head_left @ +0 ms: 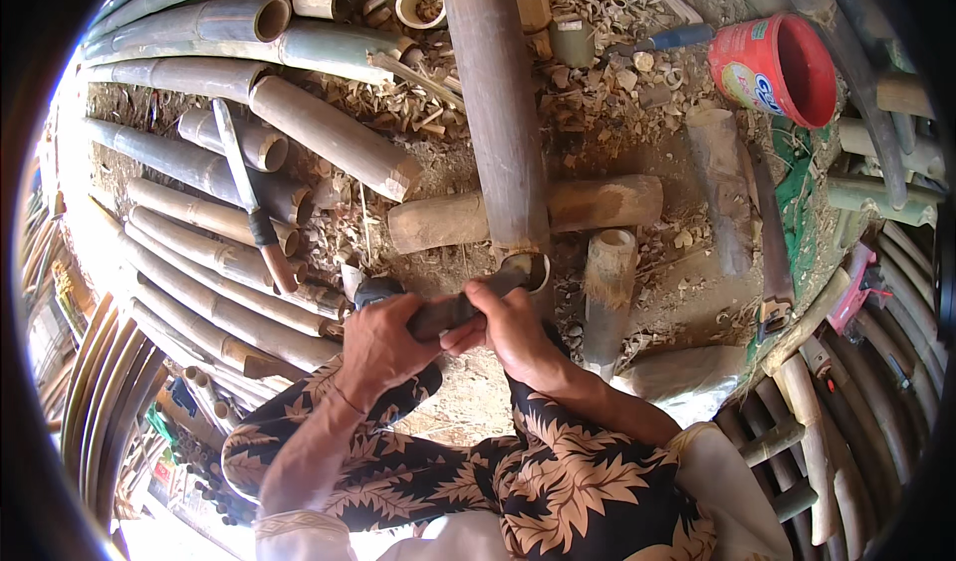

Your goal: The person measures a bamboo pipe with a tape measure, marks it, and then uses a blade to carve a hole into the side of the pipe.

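My left hand [381, 340] and my right hand [513, 330] are both closed around a dark-handled tool [438, 318], which lies slantwise between them. Its upper end reaches the near open end of a thick bamboo pole [493, 113]. Whatever blade or tip it has is hidden at that opening. The pole runs away from me and rests across a shorter bamboo log [428, 224] lying crosswise on the ground. My right hand is closest to the pole's mouth, while my left hand grips farther back, over my left knee.
Bamboo lengths [199, 218] fill the left side, with a long knife [234, 153] lying over them. A red bucket [737, 68], a blue-handled tool [682, 37] and a saw [769, 232] lie to the right. Shavings [588, 93] cover the ground. Beside the pole stands a bamboo stump [607, 292].
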Demonstrator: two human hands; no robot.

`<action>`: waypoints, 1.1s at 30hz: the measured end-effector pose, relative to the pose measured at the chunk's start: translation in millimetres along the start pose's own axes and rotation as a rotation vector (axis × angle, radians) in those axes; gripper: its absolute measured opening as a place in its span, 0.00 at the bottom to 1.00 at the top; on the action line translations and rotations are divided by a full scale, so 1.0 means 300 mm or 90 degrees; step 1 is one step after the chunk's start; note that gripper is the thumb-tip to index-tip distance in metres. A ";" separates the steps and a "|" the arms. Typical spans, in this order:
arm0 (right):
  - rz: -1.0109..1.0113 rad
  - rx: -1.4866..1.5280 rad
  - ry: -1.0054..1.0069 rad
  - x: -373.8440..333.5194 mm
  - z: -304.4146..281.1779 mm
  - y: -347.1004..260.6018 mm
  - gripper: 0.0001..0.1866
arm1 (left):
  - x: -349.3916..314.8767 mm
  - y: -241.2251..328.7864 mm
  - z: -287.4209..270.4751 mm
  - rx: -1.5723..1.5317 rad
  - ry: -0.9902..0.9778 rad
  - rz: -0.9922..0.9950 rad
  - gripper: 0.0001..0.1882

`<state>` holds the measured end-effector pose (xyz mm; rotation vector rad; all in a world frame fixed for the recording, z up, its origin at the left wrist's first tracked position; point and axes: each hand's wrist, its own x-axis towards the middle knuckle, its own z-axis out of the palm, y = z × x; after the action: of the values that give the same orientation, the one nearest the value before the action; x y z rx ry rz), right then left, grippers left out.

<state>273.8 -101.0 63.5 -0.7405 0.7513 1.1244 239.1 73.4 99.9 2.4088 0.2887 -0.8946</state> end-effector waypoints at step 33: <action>0.101 -0.410 0.216 -0.147 -0.170 0.021 0.19 | -0.176 0.170 0.323 -0.321 -0.184 -0.232 0.23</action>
<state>249.0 -163.5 71.3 -1.4608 0.7387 1.4243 166.1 -23.8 95.0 1.7664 0.7581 -1.1512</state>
